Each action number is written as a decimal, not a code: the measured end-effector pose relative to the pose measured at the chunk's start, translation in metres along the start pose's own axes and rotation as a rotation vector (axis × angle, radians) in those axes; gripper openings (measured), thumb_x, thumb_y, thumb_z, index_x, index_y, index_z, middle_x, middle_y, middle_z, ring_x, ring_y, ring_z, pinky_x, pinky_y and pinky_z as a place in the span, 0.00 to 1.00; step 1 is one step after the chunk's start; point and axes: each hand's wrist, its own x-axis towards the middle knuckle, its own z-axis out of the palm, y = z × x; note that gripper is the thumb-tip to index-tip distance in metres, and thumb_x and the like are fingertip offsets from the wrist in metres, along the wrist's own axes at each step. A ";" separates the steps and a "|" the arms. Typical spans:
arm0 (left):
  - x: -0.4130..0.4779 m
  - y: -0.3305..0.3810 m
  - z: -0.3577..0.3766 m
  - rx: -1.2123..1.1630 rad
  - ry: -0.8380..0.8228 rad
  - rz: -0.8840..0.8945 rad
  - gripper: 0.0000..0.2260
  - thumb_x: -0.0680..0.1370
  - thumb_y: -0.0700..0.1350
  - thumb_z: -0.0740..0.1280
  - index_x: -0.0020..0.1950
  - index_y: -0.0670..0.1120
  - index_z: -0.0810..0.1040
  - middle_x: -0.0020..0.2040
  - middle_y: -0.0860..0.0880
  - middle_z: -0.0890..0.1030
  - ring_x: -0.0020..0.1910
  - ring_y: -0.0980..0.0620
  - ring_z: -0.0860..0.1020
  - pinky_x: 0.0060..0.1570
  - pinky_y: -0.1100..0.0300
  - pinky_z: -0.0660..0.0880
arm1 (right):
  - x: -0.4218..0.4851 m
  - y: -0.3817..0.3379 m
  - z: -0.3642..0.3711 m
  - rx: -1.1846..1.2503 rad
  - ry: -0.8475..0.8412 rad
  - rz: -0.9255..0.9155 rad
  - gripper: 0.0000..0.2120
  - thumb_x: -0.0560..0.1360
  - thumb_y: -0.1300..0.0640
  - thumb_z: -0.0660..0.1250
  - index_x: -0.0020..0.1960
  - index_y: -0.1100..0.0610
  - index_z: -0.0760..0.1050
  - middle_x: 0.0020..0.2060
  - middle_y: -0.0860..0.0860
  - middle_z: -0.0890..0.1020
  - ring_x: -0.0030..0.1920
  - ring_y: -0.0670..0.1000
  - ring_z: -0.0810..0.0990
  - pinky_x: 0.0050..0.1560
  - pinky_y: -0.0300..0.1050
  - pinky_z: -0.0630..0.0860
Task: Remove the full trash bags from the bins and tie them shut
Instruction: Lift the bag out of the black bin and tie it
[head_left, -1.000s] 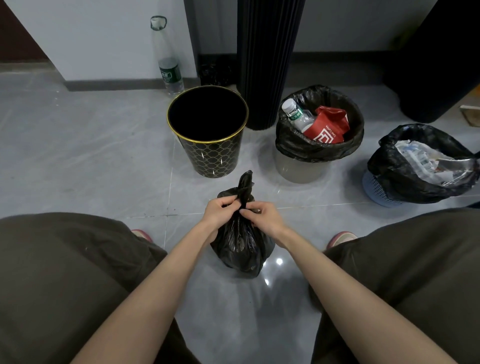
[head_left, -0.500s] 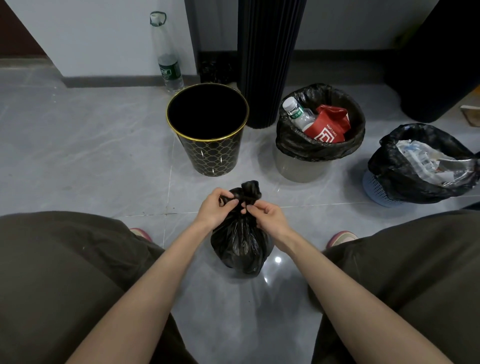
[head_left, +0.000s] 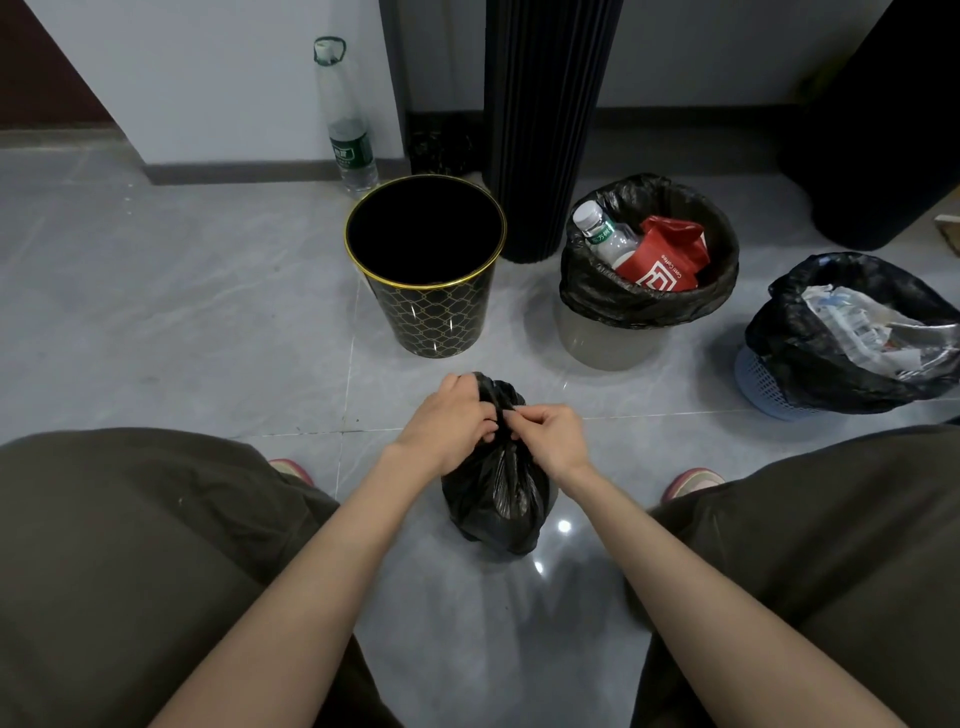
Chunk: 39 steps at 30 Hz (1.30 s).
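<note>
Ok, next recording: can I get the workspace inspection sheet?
Surface: grey tiled floor, glossy.
Job's things: black trash bag on the floor, out of any bin; black-and-gold bin has no liner over its rim; translucent bin and blue basket bin hold full liners.
Clutter: water bottle upright by the wall.
Grippers: left hand and right hand both pinch the bag's gathered neck.
Cables: nothing seen.
Surroundings: white wall, black ribbed column.

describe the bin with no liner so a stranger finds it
Start at the tall ribbed column by the wall. Left of its base stands a black bin with gold lattice. Unlike the clear bin and blue basket, it has no liner.
</note>
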 end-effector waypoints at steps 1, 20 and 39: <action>0.001 0.001 -0.003 0.035 0.022 0.054 0.12 0.80 0.50 0.59 0.51 0.47 0.79 0.51 0.47 0.66 0.55 0.47 0.65 0.53 0.55 0.69 | 0.000 0.000 -0.001 -0.083 -0.015 -0.054 0.08 0.73 0.53 0.68 0.40 0.53 0.85 0.28 0.53 0.80 0.29 0.43 0.71 0.35 0.41 0.69; 0.002 -0.005 -0.003 -0.497 0.056 -0.181 0.15 0.74 0.53 0.69 0.57 0.49 0.71 0.40 0.46 0.80 0.40 0.47 0.78 0.44 0.53 0.74 | 0.002 -0.008 -0.017 -0.297 -0.377 -0.108 0.18 0.78 0.51 0.62 0.33 0.58 0.74 0.25 0.44 0.74 0.23 0.40 0.68 0.29 0.34 0.64; -0.011 -0.010 0.000 -0.582 -0.226 -0.163 0.11 0.67 0.40 0.77 0.31 0.50 0.78 0.28 0.54 0.77 0.26 0.54 0.78 0.36 0.59 0.78 | 0.005 -0.020 -0.041 0.244 -0.402 0.583 0.07 0.72 0.53 0.72 0.49 0.53 0.83 0.38 0.46 0.78 0.35 0.43 0.66 0.38 0.33 0.72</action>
